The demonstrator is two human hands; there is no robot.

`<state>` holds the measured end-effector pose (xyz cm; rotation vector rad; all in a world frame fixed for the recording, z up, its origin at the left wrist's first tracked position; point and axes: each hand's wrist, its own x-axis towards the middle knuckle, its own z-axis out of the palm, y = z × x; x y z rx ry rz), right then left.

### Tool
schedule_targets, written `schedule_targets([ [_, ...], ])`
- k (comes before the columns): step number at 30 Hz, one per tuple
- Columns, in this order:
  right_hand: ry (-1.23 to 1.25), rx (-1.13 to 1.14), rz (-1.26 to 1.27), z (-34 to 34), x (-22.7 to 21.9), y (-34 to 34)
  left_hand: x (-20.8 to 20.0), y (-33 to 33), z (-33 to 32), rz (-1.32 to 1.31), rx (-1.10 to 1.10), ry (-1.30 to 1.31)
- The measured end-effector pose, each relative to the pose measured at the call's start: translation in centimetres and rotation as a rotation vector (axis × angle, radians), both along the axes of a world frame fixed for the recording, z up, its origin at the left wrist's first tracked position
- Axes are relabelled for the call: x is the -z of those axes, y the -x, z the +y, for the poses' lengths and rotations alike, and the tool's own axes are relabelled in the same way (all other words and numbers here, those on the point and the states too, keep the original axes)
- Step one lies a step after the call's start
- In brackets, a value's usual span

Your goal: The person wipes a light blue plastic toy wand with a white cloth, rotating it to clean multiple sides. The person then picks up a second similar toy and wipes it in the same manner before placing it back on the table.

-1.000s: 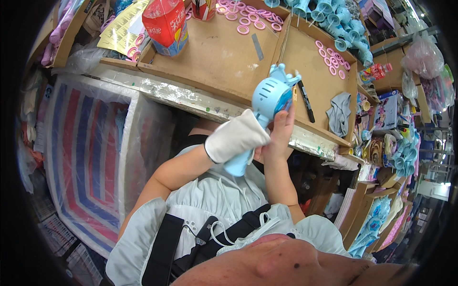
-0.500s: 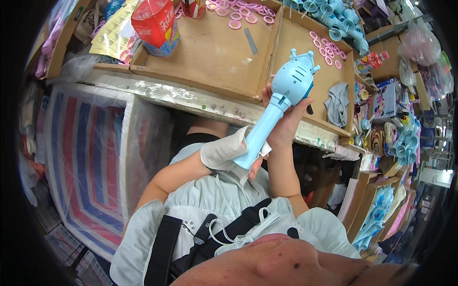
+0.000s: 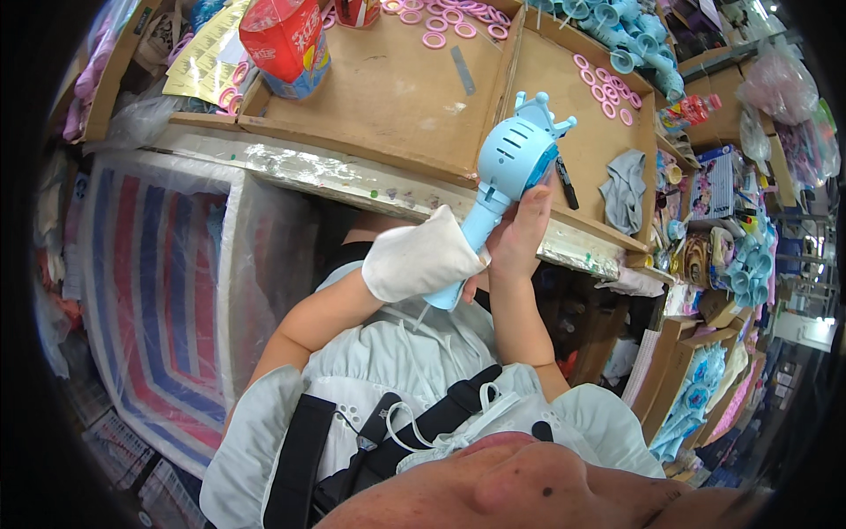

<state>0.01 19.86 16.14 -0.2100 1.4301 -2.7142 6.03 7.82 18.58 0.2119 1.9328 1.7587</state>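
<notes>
Holding 1 blue wand (image 3: 508, 166) are the left hand (image 3: 427, 258) and right hand (image 3: 522, 231).

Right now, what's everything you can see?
Crown-topped toy: one, light blue, centre
Trays: two, brown cardboard, top centre
Rings: many, pink, in both trays
Metal strip: one, grey, left tray
Bag: one, red and blue, left tray
Marker: one, black, right tray
Cloth: one, grey, right tray
Plastic parts: many, light blue, top right
Striped sheeting: one, red-white-blue, left
Shelf clutter: uncountable, mixed, right
Left fingers: count hidden, white-gloved, toy's handle
Right fingers: count hidden, bare, toy's head
</notes>
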Motion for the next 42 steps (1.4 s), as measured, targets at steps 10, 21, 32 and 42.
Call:
schedule_targets([
  [10,-0.047,0.048,-0.028,0.1,0.7,-0.4,1.0,-0.2,-0.3,-0.461,-0.127,-0.474],
  [21,-0.212,0.098,-0.087,-0.7,0.4,-0.4,1.6,-1.2,0.0,-0.130,-0.061,-0.146],
  [32,-0.193,0.098,-0.089,-0.6,0.8,-1.1,-0.2,-0.7,-0.2,-0.515,-0.268,-0.629],
  [42,-0.128,-0.078,-0.159,0.2,1.6,-0.8,0.5,-1.3,-0.2,-0.566,-0.258,-0.841],
])
